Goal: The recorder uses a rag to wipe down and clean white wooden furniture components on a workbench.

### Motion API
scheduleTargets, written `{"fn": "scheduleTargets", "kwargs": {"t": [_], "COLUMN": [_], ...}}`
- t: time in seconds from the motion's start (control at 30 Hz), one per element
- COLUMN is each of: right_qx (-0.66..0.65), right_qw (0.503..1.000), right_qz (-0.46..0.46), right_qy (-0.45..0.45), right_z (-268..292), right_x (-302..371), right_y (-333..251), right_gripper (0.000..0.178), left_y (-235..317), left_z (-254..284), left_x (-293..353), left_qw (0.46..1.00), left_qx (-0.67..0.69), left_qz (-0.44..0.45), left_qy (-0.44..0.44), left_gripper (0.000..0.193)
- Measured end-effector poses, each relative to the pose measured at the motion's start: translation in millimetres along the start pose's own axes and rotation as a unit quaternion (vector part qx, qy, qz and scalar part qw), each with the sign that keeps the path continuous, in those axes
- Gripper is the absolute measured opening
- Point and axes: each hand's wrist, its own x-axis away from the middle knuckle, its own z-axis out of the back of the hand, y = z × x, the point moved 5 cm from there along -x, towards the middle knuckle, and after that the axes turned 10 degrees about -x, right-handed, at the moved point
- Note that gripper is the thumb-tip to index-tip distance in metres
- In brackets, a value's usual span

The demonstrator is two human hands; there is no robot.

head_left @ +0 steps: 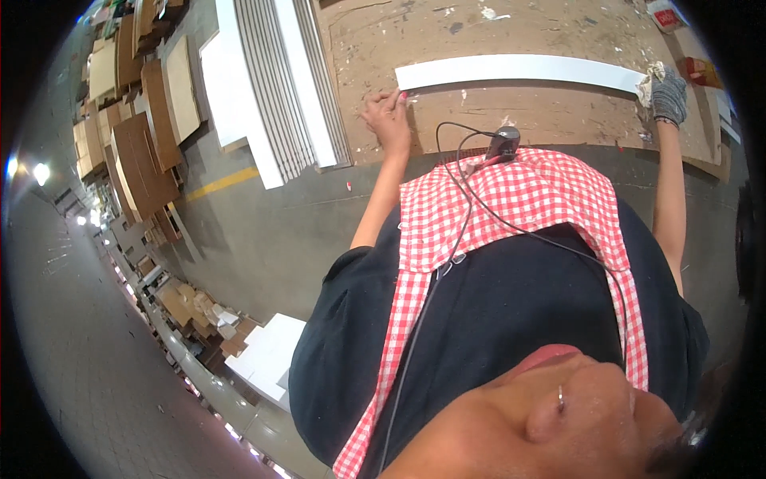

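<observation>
Here, long white boards [307, 80] are stacked in the upper left of the frame. Right of them, the bare left hand [387, 121] is placed at the near left corner of a white strip [519, 70]; whether the corner is pinched cannot be told. The strip is laid on the brown table [423, 40], across the upper middle and right. At its right end, a crumpled rag [646, 86] is clutched by the grey-gloved right hand [669, 97].

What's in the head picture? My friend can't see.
A person's left hand and gloved right hand are at opposite ends of a white strip on a brown surface, the right holding a crumpled rag. A stack of strips sits left.
</observation>
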Motion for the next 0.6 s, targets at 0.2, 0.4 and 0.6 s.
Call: {"fn": "scheduleTargets", "kwargs": {"t": [0.2,0.4,0.6], "right_qx": [-0.071,-0.141,-0.334], "right_qw": [0.98,0.958,0.915], "right_qz": [0.147,0.232,0.227], "right_qy": [0.112,0.095,0.029], "right_z": [-6.8,-35.5,1.4], "right_x": [60.9,137.5,155.1], "right_y": [-117.0,-288.0,-361.9], "right_gripper": [0.039,0.044,0.051], "left_y": [-13.8,30.8,68.5], "left_z": [-14.3,-28.0,-45.8], "left_x": [2.5,-5.4,-6.2], "left_qw": [0.998,0.996,0.993], "left_qx": [0.06,0.069,0.015], "left_qz": [0.031,-0.03,-0.091], "left_qy": [0.006,-0.042,-0.074], "left_gripper": [0.023,0.021,0.021]}}
